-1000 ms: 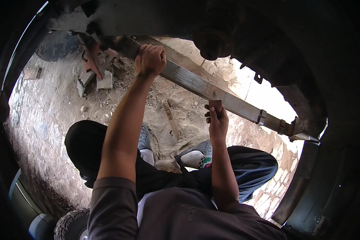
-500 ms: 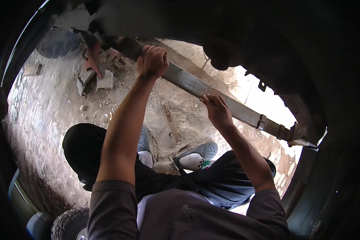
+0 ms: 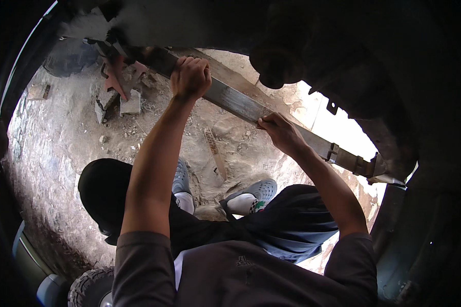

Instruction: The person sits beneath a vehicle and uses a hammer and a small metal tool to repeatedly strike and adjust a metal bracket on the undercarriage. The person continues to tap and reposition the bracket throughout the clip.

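A long grey metal leaf spring (image 3: 235,101) slants from the upper left down to the right, above the ground. My left hand (image 3: 190,78) is closed over its upper-left part, knuckles up. Farther along to the right, my right hand (image 3: 281,132) grips the near edge with bent fingers; its fingertips are partly hidden. Metal clips (image 3: 333,153) wrap the spring toward its right end, where it meets a dark bracket (image 3: 386,176). The spring's upper-left end runs into shadow.
Dark vehicle underbody parts (image 3: 274,66) hang overhead and to the right. A reddish metal stand (image 3: 116,77) and broken blocks (image 3: 131,102) are at the upper left. A thin strip (image 3: 215,153) lies on the dirt ahead of my shoes. At the lower left is a tyre (image 3: 89,289).
My right hand has turned slightly, its fingers drawing closer together on the spring's edge, and the right elbow has swung outward. My left hand keeps its hold. The view has shifted slightly.
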Tool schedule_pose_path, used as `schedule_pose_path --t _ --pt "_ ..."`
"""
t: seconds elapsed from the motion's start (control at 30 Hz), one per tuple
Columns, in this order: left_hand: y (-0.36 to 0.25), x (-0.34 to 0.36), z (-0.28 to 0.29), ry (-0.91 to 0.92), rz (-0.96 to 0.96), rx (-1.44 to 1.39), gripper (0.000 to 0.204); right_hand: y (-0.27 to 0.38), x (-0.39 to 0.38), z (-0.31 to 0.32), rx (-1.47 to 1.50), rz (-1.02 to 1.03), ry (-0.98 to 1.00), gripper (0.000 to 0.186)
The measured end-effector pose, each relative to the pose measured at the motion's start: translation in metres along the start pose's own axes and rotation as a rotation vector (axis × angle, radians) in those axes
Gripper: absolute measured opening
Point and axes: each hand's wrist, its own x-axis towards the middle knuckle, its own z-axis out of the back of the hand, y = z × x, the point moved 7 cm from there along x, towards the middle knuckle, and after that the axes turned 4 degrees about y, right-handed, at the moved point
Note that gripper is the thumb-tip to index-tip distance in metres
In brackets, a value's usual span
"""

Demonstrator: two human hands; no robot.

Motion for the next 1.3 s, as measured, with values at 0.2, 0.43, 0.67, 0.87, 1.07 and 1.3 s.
schedule_pose_path --t 0.2,0.43,0.67,0.87,1.07,1.3 --pt "-0.008 -0.001 0.003 -0.081 -0.023 0.017 0.01 0.005 0.036 -0.026 0.031 0.034 -0.056 0.014" --pt "0.008 0.0 -0.008 0.022 -0.019 0.01 0.011 -0.004 0.01 -0.008 -0.027 0.123 0.008 0.017" --pt "-0.005 -0.004 -0.001 -0.107 -0.044 0.034 0.012 -0.003 0.03 -0.021 0.068 0.124 0.007 0.02" --pt "0.01 -0.003 -0.013 -0.01 -0.003 0.016 0.01 -0.029 0.003 -0.017 0.133 0.074 0.07 0.021" --pt "0.007 0.001 -0.015 0.055 0.013 0.002 0.012 -0.011 0.004 -0.008 0.037 0.118 0.076 0.022" --pt "0.001 0.002 -0.006 0.012 0.018 0.036 0.015 0.006 0.027 -0.022 0.053 0.179 -0.033 0.019"
